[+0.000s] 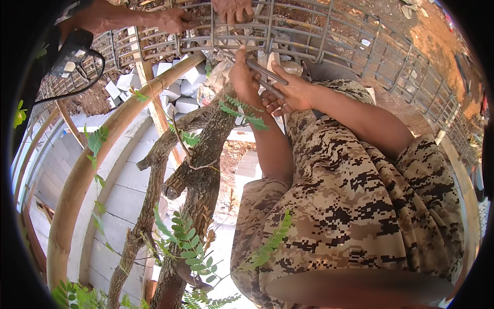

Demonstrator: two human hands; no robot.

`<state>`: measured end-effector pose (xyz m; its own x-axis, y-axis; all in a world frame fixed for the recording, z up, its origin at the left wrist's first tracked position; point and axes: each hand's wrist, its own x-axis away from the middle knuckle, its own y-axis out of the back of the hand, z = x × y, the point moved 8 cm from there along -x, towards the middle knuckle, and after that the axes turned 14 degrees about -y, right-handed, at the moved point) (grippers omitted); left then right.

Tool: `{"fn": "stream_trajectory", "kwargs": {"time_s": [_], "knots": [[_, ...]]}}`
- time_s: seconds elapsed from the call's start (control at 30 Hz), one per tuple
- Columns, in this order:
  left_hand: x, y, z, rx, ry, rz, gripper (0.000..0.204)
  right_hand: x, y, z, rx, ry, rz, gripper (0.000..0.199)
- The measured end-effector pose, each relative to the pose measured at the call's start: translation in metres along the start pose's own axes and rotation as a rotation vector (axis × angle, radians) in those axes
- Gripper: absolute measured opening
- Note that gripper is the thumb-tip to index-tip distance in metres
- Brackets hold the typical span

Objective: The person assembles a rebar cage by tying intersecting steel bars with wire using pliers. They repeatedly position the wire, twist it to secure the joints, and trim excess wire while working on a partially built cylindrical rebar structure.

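Observation:
Long-handled metal pincers slant between my hands, with their head close to the bars of a rebar cage. My right hand is wrapped loosely round the two handles, whose ends rest against the palm. Nearer the head, my left hand closes on the pincers, its index finger stretched along them toward the bars. The exact bite of the jaws is hard to make out. Across the cage, another person's hands reach in: one hand at a bar, the other hand just right of it.
A forked tree trunk with leafy twigs rises at my left. Beside it a bamboo pole crosses a pale block wall. Broken white blocks lie beyond. A black cable hangs at far left.

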<state>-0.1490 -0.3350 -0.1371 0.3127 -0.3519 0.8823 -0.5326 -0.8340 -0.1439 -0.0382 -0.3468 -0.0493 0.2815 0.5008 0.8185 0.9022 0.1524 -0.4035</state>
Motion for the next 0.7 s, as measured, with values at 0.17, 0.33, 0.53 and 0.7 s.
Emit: {"fn": "stream_trajectory", "kwargs": {"time_s": [0.17,0.33,0.53,0.7], "knots": [[0.007,0.026,0.014,-0.372,0.045,-0.167,0.051,0.013,-0.009,0.01,0.196,0.036,0.093,0.087],[0.002,0.007,0.014,-0.097,-0.161,0.007,0.064,0.004,0.004,0.029,0.368,0.043,-0.153,0.064],[0.011,-0.01,0.038,0.405,-0.185,0.122,0.066,0.021,0.035,-0.011,0.127,-0.073,0.212,0.045],[0.003,-0.019,0.077,0.483,-0.069,0.187,0.042,0.038,0.054,0.009,0.573,0.154,-0.249,0.039]]}}
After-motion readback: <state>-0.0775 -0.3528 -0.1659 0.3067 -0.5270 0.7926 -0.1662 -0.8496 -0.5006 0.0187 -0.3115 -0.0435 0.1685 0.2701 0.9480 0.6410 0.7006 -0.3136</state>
